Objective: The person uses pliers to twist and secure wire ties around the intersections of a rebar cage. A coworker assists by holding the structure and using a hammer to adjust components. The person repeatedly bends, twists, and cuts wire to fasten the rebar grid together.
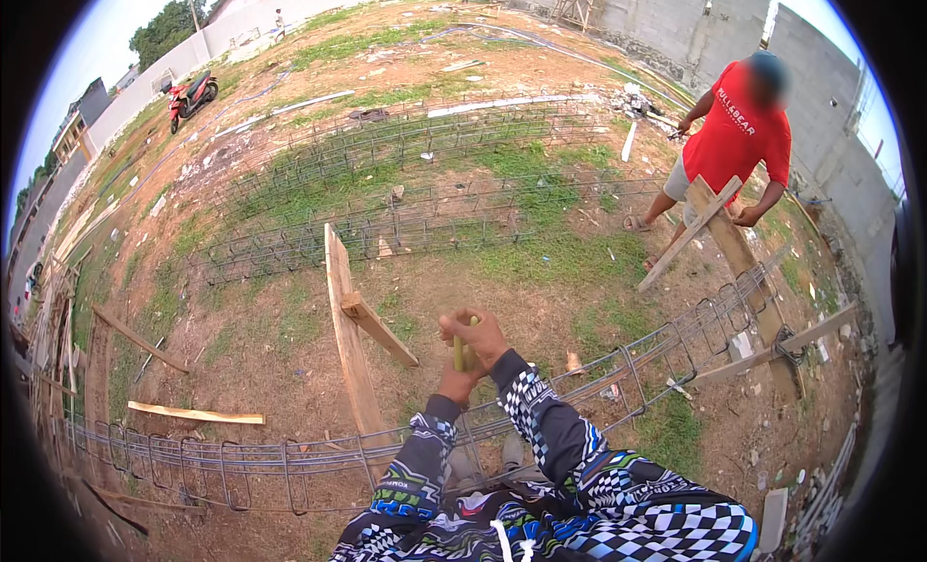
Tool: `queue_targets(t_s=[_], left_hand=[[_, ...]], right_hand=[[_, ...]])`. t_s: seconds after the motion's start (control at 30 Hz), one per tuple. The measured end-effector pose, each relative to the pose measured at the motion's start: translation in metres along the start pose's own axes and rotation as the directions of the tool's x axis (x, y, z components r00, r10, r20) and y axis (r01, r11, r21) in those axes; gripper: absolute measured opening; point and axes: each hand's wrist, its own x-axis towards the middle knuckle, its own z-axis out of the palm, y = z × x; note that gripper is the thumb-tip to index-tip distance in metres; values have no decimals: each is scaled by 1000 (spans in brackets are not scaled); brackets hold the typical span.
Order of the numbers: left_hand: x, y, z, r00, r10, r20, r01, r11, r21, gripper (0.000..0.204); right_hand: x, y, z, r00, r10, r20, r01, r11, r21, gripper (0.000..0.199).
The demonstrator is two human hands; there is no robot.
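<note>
Fingers [452,324] of our right hand [486,341] and left hand [461,381] look curled round a slim yellow-green stick [459,353]. Near grey steel-bar cage [328,457] looks hooped already; can't tell what tying's left.

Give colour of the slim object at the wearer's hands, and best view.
The slim object looks yellow-green; best seen in the head view.
</note>
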Motion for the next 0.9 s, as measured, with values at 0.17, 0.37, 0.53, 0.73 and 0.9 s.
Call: queue_targets(t_s=[0.17, 0.37, 0.53, 0.73, 0.9], left_hand=[[-15, 42, -33, 990, 7, 140, -3, 1000, -27, 28], [-21, -5, 11, 913, 227, -339, -197, 973, 120, 37], [-19, 47, -34, 964, -2, 265, 39, 990, -133, 35], [-29, 43, 9, 854, 491, -174, -342, 781, 522, 47], [-35, 83, 4, 932, 273, 241, -360, 605, 710, 54]], right_hand=[[22, 9, 20, 989, 89, 121, -118, 960, 255, 36], [-16, 14, 58, 858, -314, -408, 226, 942, -250, 33], [7, -2, 23, 987, 65, 145, -102, 959, 265, 29], [26, 39, 18, 801, 204, -562, 33, 923, 383, 27], [-33, 22, -58, 970, 129, -204, 24, 787, 616, 28]])
